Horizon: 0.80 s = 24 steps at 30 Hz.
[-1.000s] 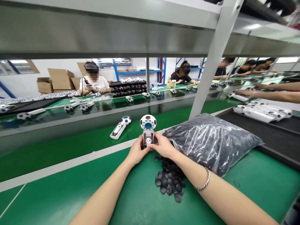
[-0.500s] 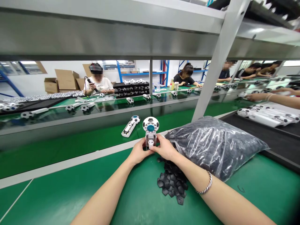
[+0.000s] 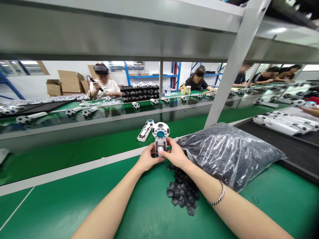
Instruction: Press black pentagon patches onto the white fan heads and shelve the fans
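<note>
Between my two hands stands a white device with a soccer-ball-patterned head (image 3: 160, 130), a blue oval on its front and an open body showing inner parts. My left hand (image 3: 147, 158) closes on the lower left side of the body. My right hand (image 3: 175, 153) grips the right side, its thumb pressed on the front of the body. A second device of the same kind (image 3: 145, 131) lies on the green belt just behind, its body open. Below my right wrist is a pile of black pentagon pieces (image 3: 182, 194) on the green table.
A clear plastic bag of dark pieces (image 3: 231, 154) lies right of my hands. Beyond it a black tray (image 3: 296, 146) holds white devices. A grey slanted post (image 3: 224, 83) rises behind the bag. Co-workers sit across the conveyor belt (image 3: 74, 149), where more devices lie in rows.
The second device on the belt has moved right, closer behind the held one. A white item has come into view at the far left of the belt. My right thumb has shifted slightly upward.
</note>
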Each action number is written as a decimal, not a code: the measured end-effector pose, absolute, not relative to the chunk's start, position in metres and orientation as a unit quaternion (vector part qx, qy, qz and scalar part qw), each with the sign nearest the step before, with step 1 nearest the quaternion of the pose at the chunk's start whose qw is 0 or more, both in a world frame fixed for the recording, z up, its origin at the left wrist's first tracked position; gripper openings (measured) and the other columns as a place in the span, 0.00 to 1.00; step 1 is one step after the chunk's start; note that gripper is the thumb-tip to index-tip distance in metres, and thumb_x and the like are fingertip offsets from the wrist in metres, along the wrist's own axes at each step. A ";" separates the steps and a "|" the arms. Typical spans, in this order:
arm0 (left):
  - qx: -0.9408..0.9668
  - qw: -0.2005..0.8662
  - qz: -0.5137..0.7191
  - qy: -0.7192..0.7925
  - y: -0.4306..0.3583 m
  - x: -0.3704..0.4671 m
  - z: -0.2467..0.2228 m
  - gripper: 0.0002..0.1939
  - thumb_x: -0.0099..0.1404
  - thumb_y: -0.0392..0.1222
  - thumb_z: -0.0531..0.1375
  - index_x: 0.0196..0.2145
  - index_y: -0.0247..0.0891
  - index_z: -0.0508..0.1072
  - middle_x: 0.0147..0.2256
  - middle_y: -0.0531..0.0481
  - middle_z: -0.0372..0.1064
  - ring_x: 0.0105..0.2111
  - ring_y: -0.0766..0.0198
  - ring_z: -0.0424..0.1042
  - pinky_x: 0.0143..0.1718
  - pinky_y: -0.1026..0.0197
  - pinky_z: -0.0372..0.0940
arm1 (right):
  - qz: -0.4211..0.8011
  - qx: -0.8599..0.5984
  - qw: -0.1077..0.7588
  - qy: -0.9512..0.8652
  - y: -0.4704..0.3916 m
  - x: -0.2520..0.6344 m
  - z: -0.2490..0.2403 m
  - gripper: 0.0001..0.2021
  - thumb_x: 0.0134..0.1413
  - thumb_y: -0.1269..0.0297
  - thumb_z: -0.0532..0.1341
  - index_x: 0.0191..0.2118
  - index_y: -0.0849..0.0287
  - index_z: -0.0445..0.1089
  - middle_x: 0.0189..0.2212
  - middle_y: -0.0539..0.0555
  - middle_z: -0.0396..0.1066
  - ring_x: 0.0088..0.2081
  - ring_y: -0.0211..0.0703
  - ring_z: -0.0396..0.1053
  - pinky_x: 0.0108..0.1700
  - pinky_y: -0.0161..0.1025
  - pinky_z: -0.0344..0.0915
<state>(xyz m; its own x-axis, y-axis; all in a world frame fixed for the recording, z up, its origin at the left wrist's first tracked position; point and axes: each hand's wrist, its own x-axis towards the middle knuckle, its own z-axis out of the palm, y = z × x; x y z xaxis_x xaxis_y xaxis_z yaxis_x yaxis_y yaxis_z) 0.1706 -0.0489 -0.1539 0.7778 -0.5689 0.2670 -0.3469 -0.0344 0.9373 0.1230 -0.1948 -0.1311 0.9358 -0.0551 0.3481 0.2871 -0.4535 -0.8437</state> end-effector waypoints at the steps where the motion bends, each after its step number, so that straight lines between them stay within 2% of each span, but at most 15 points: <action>1: 0.711 0.620 -0.095 -0.318 -0.050 0.172 -0.154 0.33 0.46 0.37 0.67 0.49 0.34 0.61 0.46 0.42 0.66 0.45 0.54 0.67 0.49 0.51 0.61 | -0.174 -0.829 0.527 -0.071 -0.195 0.124 -0.132 0.28 0.44 0.67 0.62 0.53 0.62 0.55 0.46 0.58 0.63 0.46 0.47 0.63 0.34 0.36 0.66; 5: 0.711 0.624 -0.118 -0.302 -0.043 0.173 -0.154 0.41 0.42 0.36 0.69 0.53 0.34 0.56 0.50 0.39 0.61 0.49 0.53 0.63 0.53 0.50 0.58 | -0.180 -0.829 0.527 -0.057 -0.196 0.114 -0.121 0.33 0.43 0.64 0.63 0.56 0.61 0.51 0.53 0.59 0.55 0.53 0.50 0.55 0.35 0.36 0.66; 8: 0.727 0.612 -0.135 -0.280 -0.015 0.164 -0.153 0.48 0.39 0.35 0.70 0.56 0.35 0.53 0.53 0.36 0.57 0.54 0.49 0.57 0.55 0.47 0.54 | -0.153 -0.874 0.456 -0.071 -0.203 0.088 -0.098 0.34 0.47 0.62 0.62 0.59 0.56 0.47 0.56 0.57 0.50 0.54 0.50 0.53 0.41 0.40 0.65; 11: 0.755 0.585 -0.158 -0.252 0.028 0.144 -0.152 0.46 0.43 0.37 0.69 0.57 0.39 0.52 0.55 0.38 0.54 0.56 0.52 0.53 0.57 0.48 0.52 | -0.102 -0.924 0.330 -0.161 -0.210 0.055 -0.082 0.25 0.50 0.65 0.61 0.55 0.51 0.56 0.51 0.53 0.58 0.53 0.48 0.55 0.51 0.45 0.59; 14: 0.759 0.605 -0.143 -0.191 0.064 0.123 -0.153 0.39 0.50 0.42 0.65 0.56 0.41 0.51 0.54 0.40 0.55 0.55 0.54 0.56 0.56 0.49 0.54 | -0.037 -0.945 0.267 -0.186 -0.214 0.033 -0.085 0.19 0.50 0.67 0.62 0.49 0.53 0.63 0.46 0.53 0.63 0.48 0.47 0.60 0.50 0.44 0.59; 18: 0.762 0.621 -0.121 -0.135 0.079 0.110 -0.155 0.34 0.53 0.45 0.63 0.54 0.38 0.54 0.52 0.39 0.58 0.52 0.53 0.60 0.53 0.48 0.58 | -0.033 -0.946 0.274 -0.169 -0.211 0.028 -0.103 0.14 0.52 0.67 0.61 0.46 0.55 0.65 0.44 0.52 0.64 0.46 0.44 0.61 0.49 0.39 0.60; 24: 0.783 0.592 -0.083 -0.170 0.046 0.132 -0.142 0.34 0.51 0.45 0.64 0.54 0.38 0.56 0.54 0.39 0.56 0.54 0.51 0.57 0.49 0.49 0.61 | -0.053 -0.933 0.302 -0.188 -0.211 0.029 -0.111 0.13 0.53 0.69 0.60 0.45 0.54 0.65 0.44 0.51 0.63 0.47 0.42 0.60 0.51 0.37 0.58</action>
